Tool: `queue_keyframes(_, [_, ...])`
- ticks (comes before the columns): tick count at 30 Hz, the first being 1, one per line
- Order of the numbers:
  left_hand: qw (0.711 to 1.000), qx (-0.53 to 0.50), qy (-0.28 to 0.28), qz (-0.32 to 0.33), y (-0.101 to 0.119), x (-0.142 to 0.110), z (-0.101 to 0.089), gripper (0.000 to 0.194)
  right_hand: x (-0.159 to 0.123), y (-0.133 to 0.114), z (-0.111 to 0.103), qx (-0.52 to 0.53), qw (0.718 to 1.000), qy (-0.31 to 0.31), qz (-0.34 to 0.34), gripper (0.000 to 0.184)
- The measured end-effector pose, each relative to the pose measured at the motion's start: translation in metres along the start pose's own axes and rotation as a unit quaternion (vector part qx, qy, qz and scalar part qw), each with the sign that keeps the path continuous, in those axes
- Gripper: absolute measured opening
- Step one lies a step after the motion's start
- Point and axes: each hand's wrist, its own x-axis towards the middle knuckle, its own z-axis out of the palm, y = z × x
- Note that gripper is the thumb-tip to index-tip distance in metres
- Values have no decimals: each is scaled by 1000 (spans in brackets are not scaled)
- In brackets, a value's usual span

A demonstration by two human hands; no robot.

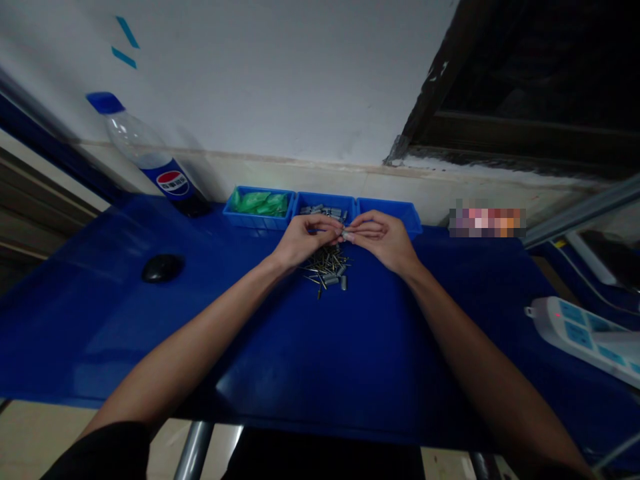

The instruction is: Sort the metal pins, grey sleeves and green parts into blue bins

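Note:
My left hand [306, 238] and my right hand [383, 241] meet fingertip to fingertip above the blue table. Between their pinched fingers shows a small light-grey piece [345, 233], mostly covered and too small to tell its kind. Beneath them lies a loose pile of thin metal pins [324, 261] with several grey cylinders [343, 283] at its near edge. Just behind the hands, the middle blue bin [300, 200] holds more grey cylinders [330, 212]. The right blue bin [407, 212] is partly hidden by my right hand.
A left blue bin [257, 225] holds green plastic [260, 203]. On the table [310, 373] stand a Pepsi bottle [173, 180] and a black computer mouse [163, 267]. A white power strip [580, 330] lies at the right. The wall [280, 87] rises behind the bins.

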Motion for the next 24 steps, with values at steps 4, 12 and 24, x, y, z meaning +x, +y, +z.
queue_keyframes(4, [998,-1,68,9,-2,2,-2,19,1,5,-7,-144,989,-32,-22,17])
queue_keyframes(12, [989,46,128,55,-10,8,-10,29,1,24,-9,-338,935,-109,-26,20])
queue_keyframes(24, [991,84,84,67,-9,8,-9,16,0,22,-6,-331,937,-98,-48,39])
